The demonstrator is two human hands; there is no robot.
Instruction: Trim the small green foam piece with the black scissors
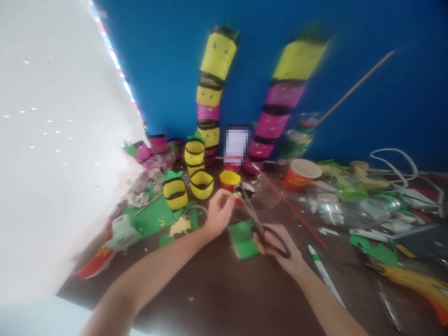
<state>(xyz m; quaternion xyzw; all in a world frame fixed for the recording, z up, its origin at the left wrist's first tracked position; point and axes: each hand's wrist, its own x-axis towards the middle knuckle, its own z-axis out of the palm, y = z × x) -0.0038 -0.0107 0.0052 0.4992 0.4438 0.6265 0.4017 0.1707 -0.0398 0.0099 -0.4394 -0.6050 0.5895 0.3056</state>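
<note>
Grip of the right hand (292, 265) is closed round the scissors (259, 228) at their dark handles; the blades point forward and leftward, tips near the curled left hand (220, 214), whose hold I cannot tell. Below them, a green sheet (245, 242) lies on the table (210, 289).

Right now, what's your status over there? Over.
Right hand gripping scissors. Left hand near blade tips, hold unclear. Green sheet between hands; yellow-lined cup just beyond.

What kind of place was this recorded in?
Probably a craft workspace: a cluttered table with scissors, green craft sheets and stacked yellow and magenta containers with drawn faces.
</note>
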